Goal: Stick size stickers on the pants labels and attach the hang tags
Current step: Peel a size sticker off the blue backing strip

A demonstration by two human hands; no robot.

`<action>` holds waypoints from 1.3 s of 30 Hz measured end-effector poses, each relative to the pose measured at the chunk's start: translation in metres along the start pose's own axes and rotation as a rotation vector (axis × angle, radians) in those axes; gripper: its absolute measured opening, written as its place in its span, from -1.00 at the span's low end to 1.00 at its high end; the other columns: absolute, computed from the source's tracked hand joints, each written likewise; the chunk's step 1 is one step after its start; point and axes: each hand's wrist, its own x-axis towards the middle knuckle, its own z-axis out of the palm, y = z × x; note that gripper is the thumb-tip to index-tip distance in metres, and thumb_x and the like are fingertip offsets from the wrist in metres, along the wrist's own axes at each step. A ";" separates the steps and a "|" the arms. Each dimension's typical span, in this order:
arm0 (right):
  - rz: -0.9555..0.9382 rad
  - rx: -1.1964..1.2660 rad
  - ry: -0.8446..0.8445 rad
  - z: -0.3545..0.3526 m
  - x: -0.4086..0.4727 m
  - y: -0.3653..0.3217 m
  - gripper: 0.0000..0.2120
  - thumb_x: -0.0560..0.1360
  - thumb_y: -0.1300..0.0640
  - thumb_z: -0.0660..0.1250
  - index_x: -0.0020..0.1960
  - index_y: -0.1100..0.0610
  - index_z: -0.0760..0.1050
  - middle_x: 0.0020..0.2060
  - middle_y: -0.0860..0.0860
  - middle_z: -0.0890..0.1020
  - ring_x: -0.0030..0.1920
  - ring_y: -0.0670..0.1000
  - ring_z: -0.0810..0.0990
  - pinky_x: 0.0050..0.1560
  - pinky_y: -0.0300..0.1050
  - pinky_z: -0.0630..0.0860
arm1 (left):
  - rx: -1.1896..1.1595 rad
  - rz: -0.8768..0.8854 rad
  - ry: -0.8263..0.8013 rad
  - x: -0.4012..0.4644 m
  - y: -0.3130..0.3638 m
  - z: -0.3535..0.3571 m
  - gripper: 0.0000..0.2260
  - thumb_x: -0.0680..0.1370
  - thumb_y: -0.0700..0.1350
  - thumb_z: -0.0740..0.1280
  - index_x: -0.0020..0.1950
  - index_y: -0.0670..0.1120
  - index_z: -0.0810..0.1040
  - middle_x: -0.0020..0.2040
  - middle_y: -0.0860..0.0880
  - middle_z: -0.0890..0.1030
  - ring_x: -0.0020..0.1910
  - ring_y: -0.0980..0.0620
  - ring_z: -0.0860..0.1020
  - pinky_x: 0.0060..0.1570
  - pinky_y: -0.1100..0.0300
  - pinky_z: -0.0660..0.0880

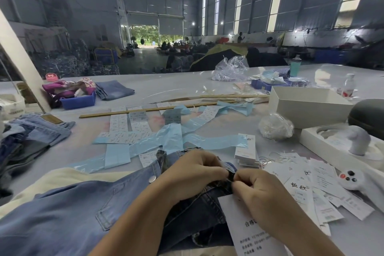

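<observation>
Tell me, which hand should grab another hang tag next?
Probably the right hand: the loose hang tags lie just beside it, while the left hand pinches the jeans farther away.

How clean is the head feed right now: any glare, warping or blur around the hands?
Head view: strong wide-angle warp, roof and walls bow at the edges; skylights blow out at top right, and the doorway is overexposed; the table shows soft sheen. The left hand and right hand are evenly lit but slightly soft where they pinch the dark label; hang tag print is readable.
</observation>
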 end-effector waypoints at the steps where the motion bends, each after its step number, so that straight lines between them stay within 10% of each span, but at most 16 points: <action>1: -0.005 -0.004 0.008 0.002 0.000 0.000 -0.83 0.49 0.13 0.29 -0.28 0.07 0.44 -0.49 -0.09 0.49 -0.46 -0.17 0.40 -0.33 -0.10 0.33 | -0.046 0.001 -0.020 -0.001 0.000 -0.001 -0.88 0.40 0.01 0.38 -0.23 -0.03 0.64 -0.24 -0.02 0.62 -0.22 0.07 0.54 -0.09 0.13 0.45; 6: -0.057 0.000 0.095 0.008 -0.004 -0.001 -0.82 0.51 0.11 0.29 -0.25 0.13 0.45 -0.40 -0.01 0.56 -0.37 -0.08 0.48 -0.26 0.00 0.41 | -0.302 0.011 -0.080 -0.003 -0.002 -0.004 -0.84 0.46 -0.27 0.29 -0.18 -0.09 0.64 -0.27 0.02 0.61 -0.28 0.19 0.54 -0.20 0.40 0.44; 11: -0.092 0.024 0.168 0.015 -0.008 0.003 -0.82 0.53 0.07 0.33 -0.24 0.08 0.50 -0.47 -0.04 0.53 -0.43 -0.10 0.43 -0.32 -0.02 0.37 | -0.067 0.082 0.053 -0.003 -0.010 0.004 -0.65 0.56 -0.34 0.32 -0.17 0.11 0.68 -0.07 0.04 0.67 -0.07 0.11 0.61 0.11 0.12 0.54; 16: -0.117 0.040 0.196 0.018 -0.012 0.008 -0.88 0.52 0.07 0.35 -0.20 -0.06 0.51 -0.56 -0.14 0.47 -0.49 -0.14 0.41 -0.41 -0.22 0.22 | 0.110 0.140 0.040 -0.007 -0.008 0.003 -0.83 0.54 -0.26 0.37 -0.12 0.00 0.64 -0.32 0.29 0.58 -0.32 0.35 0.50 -0.25 0.50 0.38; 23: -0.063 0.203 0.133 0.001 -0.013 0.003 -0.84 0.51 -0.03 0.38 -0.23 -0.02 0.57 -0.47 -0.02 0.62 -0.47 -0.08 0.56 -0.37 -0.14 0.43 | 0.045 0.080 0.178 -0.011 -0.017 0.007 -0.86 0.63 -0.08 0.27 -0.11 0.09 0.53 -0.15 -0.18 0.61 -0.25 0.01 0.47 -0.18 0.05 0.42; 26: -0.046 0.280 0.050 -0.012 -0.016 0.005 -0.82 0.51 0.00 0.37 -0.23 0.04 0.58 -0.49 0.05 0.55 -0.47 0.05 0.47 -0.35 -0.10 0.37 | -0.057 0.080 0.221 -0.014 -0.018 0.008 -0.86 0.63 -0.14 0.27 -0.09 0.04 0.55 -0.16 -0.03 0.65 -0.21 -0.07 0.51 -0.14 -0.04 0.45; 34: 0.139 1.014 -0.096 -0.036 -0.023 0.006 -0.85 0.33 0.28 0.34 -0.11 0.26 0.56 -0.50 0.08 0.23 -0.58 -0.06 0.12 -0.58 -0.33 0.11 | -0.178 0.114 0.331 -0.016 -0.007 0.005 -0.80 0.55 -0.30 0.30 -0.01 0.01 0.54 -0.24 0.04 0.63 -0.26 0.08 0.54 -0.28 0.34 0.45; 39: 0.040 1.217 -0.115 -0.050 -0.031 0.002 -0.72 0.08 0.37 0.29 -0.23 0.19 0.57 -0.47 0.19 0.45 -0.63 -0.04 0.22 -0.57 -0.30 0.22 | -0.332 0.154 0.400 -0.013 0.005 0.011 -0.82 0.46 -0.27 0.31 -0.06 0.00 0.56 -0.33 0.08 0.57 -0.36 0.07 0.42 -0.33 0.18 0.39</action>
